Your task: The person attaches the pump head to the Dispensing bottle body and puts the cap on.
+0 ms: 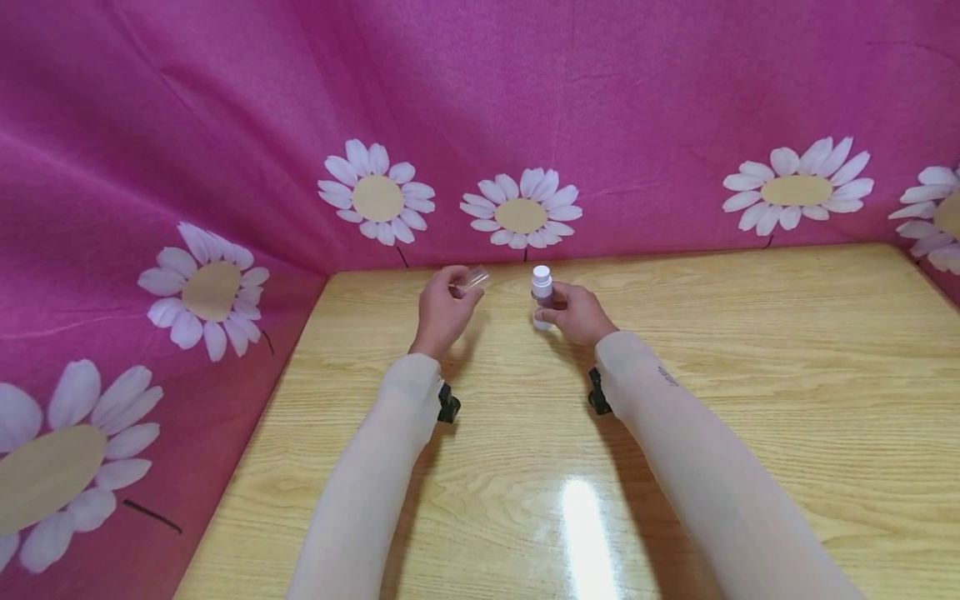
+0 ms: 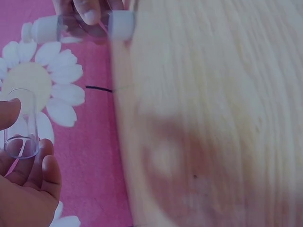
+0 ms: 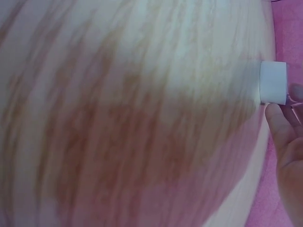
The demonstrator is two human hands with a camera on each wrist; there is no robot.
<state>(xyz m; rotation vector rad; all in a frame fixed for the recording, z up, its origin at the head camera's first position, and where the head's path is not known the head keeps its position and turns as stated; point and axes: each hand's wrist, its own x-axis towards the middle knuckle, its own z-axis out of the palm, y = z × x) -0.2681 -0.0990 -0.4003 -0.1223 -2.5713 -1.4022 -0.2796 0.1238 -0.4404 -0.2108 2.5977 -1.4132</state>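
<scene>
My left hand [image 1: 442,308] holds a clear plastic cap [image 1: 474,279] above the table. In the left wrist view the see-through cap [image 2: 22,125] sits between the thumb and the curled fingers. To the right, my right hand [image 1: 576,312] grips a small bottle [image 1: 542,287] with a white pump top and a white base. The bottle stands upright on the table, and the fingers cover much of its clear middle. Only the white base [image 3: 273,82] shows in the right wrist view, beside the fingertips. Cap and bottle are apart, a short way from each other.
A wood-grain table [image 1: 750,375] spreads under both hands. Behind it and along the left side hangs a magenta cloth [image 1: 637,100] with large white daisies. Each wrist wears a small black camera. Light glares off the table's near part.
</scene>
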